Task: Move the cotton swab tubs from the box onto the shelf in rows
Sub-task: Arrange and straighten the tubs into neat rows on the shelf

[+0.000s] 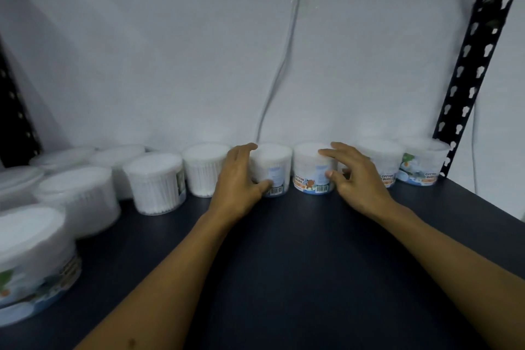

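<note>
We count about 10 tubs on the shelf (298,250) already, the box out of sight. Our left hand (238,176) grips a tub (272,162) in the back row; our right hand (355,176) hovers loose by its neighbour (309,167).

2 bare forearms, no sleeves in view, left hand (237,179), right hand (356,179), no rings or watch

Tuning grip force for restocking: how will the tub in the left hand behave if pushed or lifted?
The tub looks like thin clear plastic packed with swabs, so probably light and somewhat stiff. The left hand wraps its smooth wall; it might slip under a weak grip. Standing wide and squat on the dark shelf, it should slide rather than tip.
</note>
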### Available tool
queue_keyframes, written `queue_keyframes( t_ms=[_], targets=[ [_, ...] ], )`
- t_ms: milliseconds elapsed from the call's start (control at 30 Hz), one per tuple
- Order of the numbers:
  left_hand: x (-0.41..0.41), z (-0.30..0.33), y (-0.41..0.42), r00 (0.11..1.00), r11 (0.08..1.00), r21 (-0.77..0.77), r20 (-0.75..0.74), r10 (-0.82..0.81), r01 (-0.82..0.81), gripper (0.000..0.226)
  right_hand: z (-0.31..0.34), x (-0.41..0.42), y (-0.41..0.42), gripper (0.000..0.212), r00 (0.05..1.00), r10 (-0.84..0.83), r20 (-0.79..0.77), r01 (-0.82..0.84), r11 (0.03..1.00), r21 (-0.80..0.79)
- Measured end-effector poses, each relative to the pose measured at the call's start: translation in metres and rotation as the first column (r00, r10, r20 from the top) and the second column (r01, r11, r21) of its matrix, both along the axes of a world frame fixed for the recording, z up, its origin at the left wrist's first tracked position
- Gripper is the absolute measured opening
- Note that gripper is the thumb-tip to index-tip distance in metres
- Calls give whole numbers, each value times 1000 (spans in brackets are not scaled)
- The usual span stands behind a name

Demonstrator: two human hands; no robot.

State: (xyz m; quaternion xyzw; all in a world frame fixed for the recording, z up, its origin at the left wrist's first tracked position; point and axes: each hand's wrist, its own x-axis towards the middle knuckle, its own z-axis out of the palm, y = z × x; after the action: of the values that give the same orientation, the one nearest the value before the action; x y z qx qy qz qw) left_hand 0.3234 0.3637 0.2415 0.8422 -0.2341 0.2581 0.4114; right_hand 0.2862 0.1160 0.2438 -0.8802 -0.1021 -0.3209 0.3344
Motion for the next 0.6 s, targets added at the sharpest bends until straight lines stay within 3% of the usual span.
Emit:
queue_keyframes(
  t_ms=[300, 467, 600],
  targets=[
    [-1, -1, 0, 1000, 999, 32, -9, -7, 7, 54, 10, -10, 6, 33, 1000, -16, 14, 15, 998, 57],
    [-1, -3, 1, 1000, 999, 32, -6, -1, 1, 50, 11, -13, 6, 27, 999, -7, 32, 9, 998, -63],
    [-1, -3, 1, 1000, 999, 49, 2, -2, 2, 45, 13, -11, 3, 25, 999, -31, 13, 31, 998, -50]
  ],
)
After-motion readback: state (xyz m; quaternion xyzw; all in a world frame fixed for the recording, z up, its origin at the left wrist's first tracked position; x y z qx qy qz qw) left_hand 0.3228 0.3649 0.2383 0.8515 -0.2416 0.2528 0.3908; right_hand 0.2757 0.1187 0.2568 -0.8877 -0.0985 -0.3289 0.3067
